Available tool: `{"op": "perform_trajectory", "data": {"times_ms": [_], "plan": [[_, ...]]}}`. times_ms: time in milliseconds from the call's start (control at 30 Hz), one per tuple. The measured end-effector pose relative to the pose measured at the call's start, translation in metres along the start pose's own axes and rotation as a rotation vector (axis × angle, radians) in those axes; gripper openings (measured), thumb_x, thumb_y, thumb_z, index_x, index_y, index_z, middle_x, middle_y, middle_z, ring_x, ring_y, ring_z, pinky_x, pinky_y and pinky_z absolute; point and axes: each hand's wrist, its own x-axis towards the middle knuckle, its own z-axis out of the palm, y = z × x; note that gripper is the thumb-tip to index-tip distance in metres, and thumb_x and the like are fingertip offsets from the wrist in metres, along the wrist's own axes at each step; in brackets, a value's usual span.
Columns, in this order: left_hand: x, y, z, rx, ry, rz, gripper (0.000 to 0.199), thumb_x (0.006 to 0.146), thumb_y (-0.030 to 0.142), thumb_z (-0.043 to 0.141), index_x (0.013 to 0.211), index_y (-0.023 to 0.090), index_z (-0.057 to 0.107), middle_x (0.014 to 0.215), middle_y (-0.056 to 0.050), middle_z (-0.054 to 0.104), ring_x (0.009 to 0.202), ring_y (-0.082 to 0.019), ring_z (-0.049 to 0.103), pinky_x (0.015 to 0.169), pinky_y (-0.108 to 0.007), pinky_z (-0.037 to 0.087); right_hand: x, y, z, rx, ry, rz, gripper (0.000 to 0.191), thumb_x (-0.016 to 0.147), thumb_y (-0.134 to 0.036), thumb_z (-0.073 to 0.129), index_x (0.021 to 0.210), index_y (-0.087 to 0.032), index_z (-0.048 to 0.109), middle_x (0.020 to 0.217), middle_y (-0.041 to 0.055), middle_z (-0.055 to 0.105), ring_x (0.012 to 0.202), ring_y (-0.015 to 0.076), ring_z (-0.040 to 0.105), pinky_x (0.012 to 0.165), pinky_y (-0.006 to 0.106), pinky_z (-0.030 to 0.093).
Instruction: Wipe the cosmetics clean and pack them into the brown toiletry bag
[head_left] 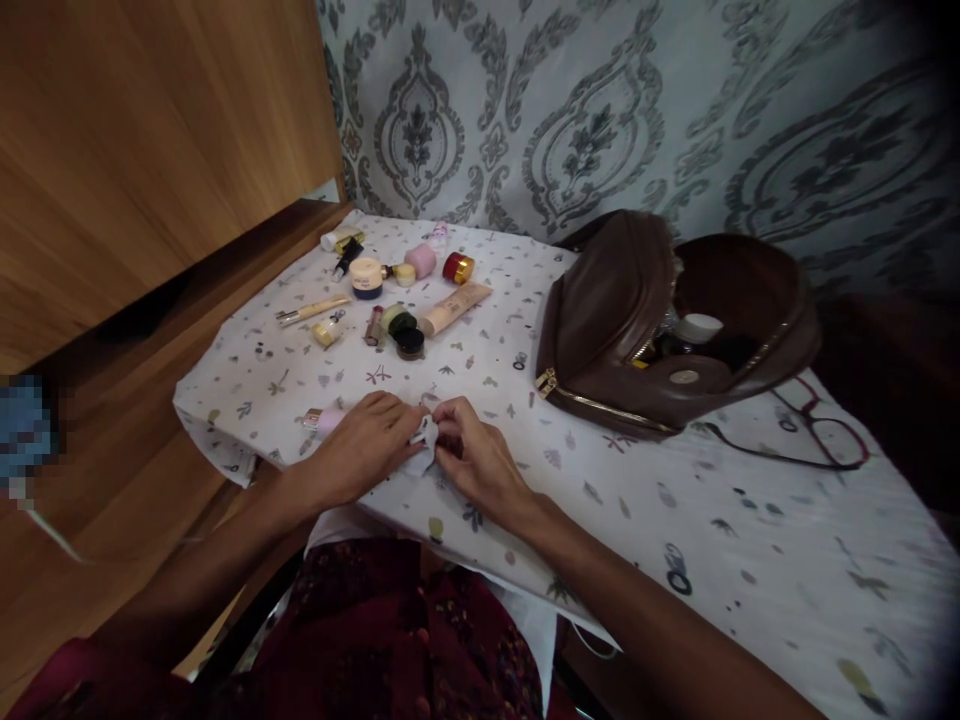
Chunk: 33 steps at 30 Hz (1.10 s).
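Near the table's front edge, my left hand [371, 445] and my right hand [480, 460] meet over a small crumpled white piece [425, 440], which looks like a wipe or cloth. Fingers of both hands pinch it, and part of it hangs below them onto the table. Just left of my left hand lies a pale pink bottle [324, 420] with a shiny metallic end, partly covered by that hand. Whether the hand touches the bottle, I cannot tell.
Behind my hands lie several cosmetics: a beige tube [455, 309], a cream jar [366, 278], a dark round jar [409, 344], a red and gold jar [458, 267]. An unzipped brown leather bag [607, 310] stands right, with glasses [836, 455] beside it. Wooden furniture [165, 120] borders the left.
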Motion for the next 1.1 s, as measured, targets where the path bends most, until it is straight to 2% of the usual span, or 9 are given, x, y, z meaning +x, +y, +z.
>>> {"op": "perform_trajectory", "data": {"times_ms": [100,200,400,467,567,667,733,867,1100], "plan": [[-0.011,-0.008,-0.008,-0.046,-0.036,-0.034,0.027,0.103,0.038,0.040,0.110,0.017,0.057,0.092,-0.006,0.065,0.090,-0.021,0.060,0.088,-0.040,0.049,0.000,-0.001,0.000,-0.024,-0.009,-0.005,0.027,0.081,-0.011,0.047,0.102,-0.025,0.039,0.071,-0.0063,0.059,0.069,0.0145,0.059,0.068,0.025,0.045],[-0.036,-0.025,-0.017,-0.059,-0.064,-0.092,0.032,0.103,0.042,0.039,0.114,0.019,0.058,0.099,-0.007,0.066,0.094,-0.022,0.061,0.089,-0.040,0.049,0.000,-0.002,0.001,-0.036,-0.026,-0.003,0.025,0.084,-0.011,0.049,0.104,-0.025,0.043,0.073,-0.0055,0.061,0.071,0.0148,0.061,0.069,0.026,0.046],[-0.075,-0.049,-0.025,-0.134,-0.033,-0.262,0.035,0.102,0.038,0.040,0.130,0.021,0.053,0.120,-0.009,0.066,0.112,-0.023,0.060,0.096,-0.040,0.050,0.000,0.004,0.003,-0.032,0.012,-0.067,0.032,0.090,-0.016,0.056,0.121,-0.023,0.052,0.084,0.0001,0.067,0.076,0.0152,0.064,0.071,0.028,0.052],[-0.078,-0.052,-0.027,-0.130,0.027,-0.293,0.031,0.103,0.035,0.039,0.123,0.020,0.057,0.119,-0.009,0.065,0.111,-0.022,0.061,0.095,-0.038,0.052,0.000,0.005,0.004,-0.039,0.024,-0.084,0.031,0.092,-0.017,0.056,0.122,-0.023,0.056,0.086,0.0013,0.068,0.077,0.0152,0.064,0.073,0.029,0.053],[-0.080,-0.058,-0.030,-0.046,0.182,-0.353,0.024,0.100,0.033,0.042,0.097,0.020,0.062,0.116,-0.010,0.065,0.107,-0.022,0.063,0.091,-0.037,0.054,0.000,0.006,0.004,-0.055,0.039,-0.108,0.022,0.093,-0.018,0.057,0.113,-0.022,0.064,0.089,0.0032,0.069,0.081,0.0158,0.065,0.076,0.031,0.054],[-0.083,-0.063,-0.033,-0.019,0.307,-0.336,0.019,0.096,0.030,0.049,0.081,0.021,0.058,0.119,-0.010,0.065,0.119,-0.025,0.060,0.098,-0.044,0.053,0.000,0.004,0.004,-0.053,0.035,-0.093,0.020,0.093,-0.018,0.058,0.110,-0.021,0.067,0.091,0.0042,0.070,0.083,0.0162,0.065,0.077,0.031,0.054],[-0.083,-0.063,-0.033,-0.087,0.265,-0.256,0.014,0.095,0.028,0.050,0.085,0.021,0.058,0.120,-0.010,0.067,0.125,-0.026,0.057,0.104,-0.047,0.051,0.001,0.004,0.003,-0.047,0.027,-0.062,0.020,0.092,-0.017,0.059,0.109,-0.022,0.067,0.091,0.0036,0.070,0.082,0.0161,0.065,0.076,0.030,0.053],[-0.079,-0.055,-0.026,-0.173,0.026,-0.138,0.015,0.097,0.027,0.047,0.103,0.019,0.058,0.125,-0.012,0.066,0.119,-0.023,0.061,0.109,-0.047,0.046,0.002,0.002,0.003,-0.034,0.016,-0.042,0.021,0.090,-0.015,0.059,0.108,-0.022,0.068,0.090,0.0029,0.070,0.081,0.0159,0.064,0.077,0.030,0.053],[-0.057,-0.047,-0.024,-0.114,-0.098,-0.145,0.040,0.100,0.040,0.045,0.134,0.018,0.045,0.116,-0.012,0.064,0.109,-0.025,0.060,0.095,-0.040,0.049,0.003,0.004,0.004,0.005,0.036,-0.021,0.022,0.088,-0.014,0.058,0.106,-0.021,0.069,0.088,0.0028,0.069,0.079,0.0153,0.063,0.074,0.028,0.050]]}}
